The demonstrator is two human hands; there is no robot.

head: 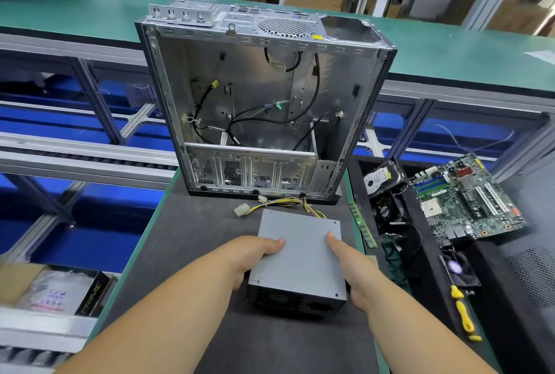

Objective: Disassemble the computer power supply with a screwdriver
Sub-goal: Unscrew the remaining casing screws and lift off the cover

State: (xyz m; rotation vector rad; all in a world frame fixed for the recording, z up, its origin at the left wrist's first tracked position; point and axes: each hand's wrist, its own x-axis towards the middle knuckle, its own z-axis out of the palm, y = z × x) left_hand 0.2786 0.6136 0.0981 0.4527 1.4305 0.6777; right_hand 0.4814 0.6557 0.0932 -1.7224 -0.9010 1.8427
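A grey metal power supply [298, 256] lies on the dark mat in front of me, its black vented end facing me and its yellow and black cable bundle [288, 202] trailing off the far end. My left hand [255, 256] grips its left side, thumb on the top plate. My right hand [351, 271] grips its right side, thumb lying on top as well. A yellow-handled screwdriver [464, 315] lies on the dark surface to the right, away from both hands.
An open, gutted computer case [264, 103] stands just beyond the power supply. To the right a black tray [360, 163] holds a hard drive [378, 180], fans and cables, with a motherboard [468, 202] beside it. A RAM stick [362, 225] lies at the mat's right edge. Boxes sit lower left.
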